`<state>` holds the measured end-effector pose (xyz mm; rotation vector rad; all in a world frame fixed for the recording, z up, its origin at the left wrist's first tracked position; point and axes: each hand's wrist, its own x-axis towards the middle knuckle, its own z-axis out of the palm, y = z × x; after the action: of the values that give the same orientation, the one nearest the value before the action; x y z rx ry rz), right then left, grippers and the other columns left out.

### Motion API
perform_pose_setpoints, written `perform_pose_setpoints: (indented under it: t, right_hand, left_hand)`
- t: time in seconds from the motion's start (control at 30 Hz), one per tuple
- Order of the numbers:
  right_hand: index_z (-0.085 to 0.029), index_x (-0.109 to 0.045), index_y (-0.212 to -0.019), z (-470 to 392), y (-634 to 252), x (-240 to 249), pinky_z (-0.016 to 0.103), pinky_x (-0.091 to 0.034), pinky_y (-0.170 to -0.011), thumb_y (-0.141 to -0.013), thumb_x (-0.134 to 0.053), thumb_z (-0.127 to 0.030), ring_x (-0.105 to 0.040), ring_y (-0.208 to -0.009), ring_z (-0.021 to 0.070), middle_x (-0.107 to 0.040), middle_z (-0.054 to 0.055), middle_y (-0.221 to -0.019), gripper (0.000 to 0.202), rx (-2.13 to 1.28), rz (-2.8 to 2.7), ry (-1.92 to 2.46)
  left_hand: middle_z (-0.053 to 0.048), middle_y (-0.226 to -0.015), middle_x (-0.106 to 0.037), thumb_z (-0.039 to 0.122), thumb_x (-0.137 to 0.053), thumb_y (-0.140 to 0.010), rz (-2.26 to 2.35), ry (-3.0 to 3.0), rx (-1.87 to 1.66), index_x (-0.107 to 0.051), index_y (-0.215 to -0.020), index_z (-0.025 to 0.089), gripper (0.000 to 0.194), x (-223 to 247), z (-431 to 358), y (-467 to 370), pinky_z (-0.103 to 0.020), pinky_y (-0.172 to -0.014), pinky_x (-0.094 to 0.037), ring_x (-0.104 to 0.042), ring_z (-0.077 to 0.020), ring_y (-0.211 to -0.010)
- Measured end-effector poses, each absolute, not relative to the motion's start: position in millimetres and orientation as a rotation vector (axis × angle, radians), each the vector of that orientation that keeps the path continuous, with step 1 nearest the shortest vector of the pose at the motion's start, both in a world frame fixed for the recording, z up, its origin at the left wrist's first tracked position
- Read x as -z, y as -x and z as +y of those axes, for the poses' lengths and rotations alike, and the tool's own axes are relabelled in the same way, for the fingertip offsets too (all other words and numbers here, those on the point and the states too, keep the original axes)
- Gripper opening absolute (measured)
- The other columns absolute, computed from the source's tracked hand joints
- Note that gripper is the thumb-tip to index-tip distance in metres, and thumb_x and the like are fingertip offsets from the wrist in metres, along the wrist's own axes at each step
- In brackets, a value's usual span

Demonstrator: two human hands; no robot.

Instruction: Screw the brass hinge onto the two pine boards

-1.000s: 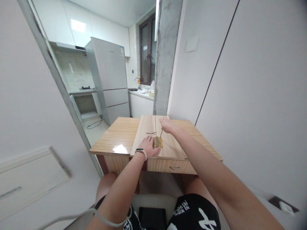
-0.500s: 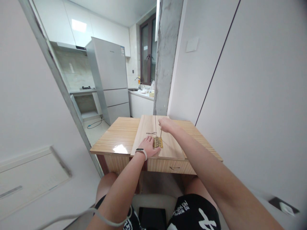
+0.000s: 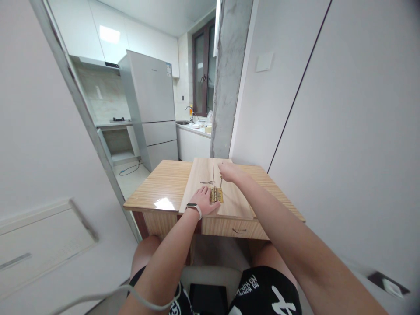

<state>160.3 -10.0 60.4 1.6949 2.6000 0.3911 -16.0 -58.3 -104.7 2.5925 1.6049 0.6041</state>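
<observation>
A brass hinge (image 3: 217, 195) lies across the seam between two pale wooden boards (image 3: 197, 171) on the table. My left hand (image 3: 203, 199) rests flat with fingers spread on the boards, its fingers and thumb at the hinge's left and near sides. Above the hinge, my right hand (image 3: 229, 171) is closed round the handle of a screwdriver (image 3: 221, 182). The thin shaft points down at the hinge's upper right part; the handle is mostly hidden in the fist. Several screws (image 3: 207, 182) lie on the left board just beyond my left hand.
The boards lie on a striped wooden table (image 3: 157, 183) with a drawer (image 3: 234, 228) facing me. A wall (image 3: 328, 131) rises close on the right. Beyond the table stand a grey refrigerator (image 3: 151, 96) and a sink counter (image 3: 193, 140). A cable (image 3: 108, 291) crosses near my left forearm.
Almost nothing differs. The view has shifted very slightly; both hands keep their places, and the screwdriver stays upright over the hinge.
</observation>
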Motion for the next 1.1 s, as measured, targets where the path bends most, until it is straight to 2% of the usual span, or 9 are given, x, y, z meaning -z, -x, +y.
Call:
perform_pose_setpoints:
  t: [0.1, 0.33, 0.63, 0.9, 1.0, 1.1]
  right_hand:
    - [-0.013, -0.072, -0.118, -8.9, -157.6, -63.5, 0.035, -0.054, -0.091, -0.097, -0.06, -0.02, -0.07, -0.113, 0.0298, -0.071, 0.02, -0.125, 0.025, -0.404, 2.586, -1.672]
    - [-0.014, -0.077, -0.112, -11.6, -158.4, -67.2, 0.032, -0.054, -0.09, -0.098, -0.058, -0.024, -0.071, -0.113, 0.0287, -0.075, 0.019, -0.121, 0.025, -0.416, 2.567, -1.7]
    - [-0.013, -0.074, -0.12, -13.1, -158.6, -65.4, 0.039, -0.055, -0.091, -0.101, -0.054, -0.028, -0.071, -0.113, 0.0334, -0.073, 0.023, -0.125, 0.031, -0.389, 2.495, -1.768]
    - [-0.01, -0.055, -0.144, -19.2, -165.3, -66.7, 0.035, -0.053, -0.095, -0.098, -0.057, -0.02, -0.066, -0.125, 0.0306, -0.059, 0.024, -0.145, 0.047, -0.254, 2.497, -1.71]
    - [-0.008, -0.055, -0.142, -18.8, -168.1, -66.9, 0.032, -0.052, -0.095, -0.098, -0.056, -0.016, -0.066, -0.125, 0.0292, -0.06, 0.025, -0.144, 0.045, -0.236, 2.497, -1.704]
    - [-0.009, -0.062, -0.134, -20.0, -169.4, -69.4, 0.031, -0.052, -0.092, -0.099, -0.06, -0.017, -0.069, -0.12, 0.0289, -0.067, 0.023, -0.136, 0.037, -0.267, 2.505, -1.737]
  left_hand:
    - [-0.018, -0.16, -0.047, 0.079, -0.043, -0.092, 1.602, -2.582, -0.605, -0.047, -0.153, 0.016, 0.088, 103.7, -58.8, 15.7, -0.05, -0.126, -0.026, -0.036, -0.0375, -0.152]
    - [-0.018, -0.16, -0.047, 0.078, -0.043, -0.092, 1.607, -2.591, -0.617, -0.048, -0.152, 0.015, 0.087, 104.9, -58.4, 15.9, -0.05, -0.126, -0.026, -0.037, -0.0369, -0.151]
    - [-0.019, -0.159, -0.047, 0.08, -0.043, -0.092, 1.59, -2.593, -0.627, -0.048, -0.152, 0.014, 0.09, 108.3, -56.5, 17.2, -0.05, -0.127, -0.025, -0.036, -0.0368, -0.152]
    - [-0.019, -0.159, -0.048, 0.08, -0.044, -0.091, 1.593, -2.594, -0.64, -0.048, -0.152, 0.015, 0.089, 110.2, -54.8, 16.7, -0.049, -0.126, -0.026, -0.039, -0.0364, -0.15]
    - [-0.019, -0.16, -0.047, 0.08, -0.044, -0.091, 1.595, -2.59, -0.629, -0.048, -0.152, 0.015, 0.09, 109.3, -55.1, 16.5, -0.049, -0.126, -0.026, -0.038, -0.0365, -0.151]
    - [-0.019, -0.161, -0.046, 0.08, -0.044, -0.091, 1.596, -2.583, -0.617, -0.047, -0.153, 0.016, 0.089, 108.2, -56.0, 16.9, -0.05, -0.126, -0.025, -0.036, -0.0367, -0.152]
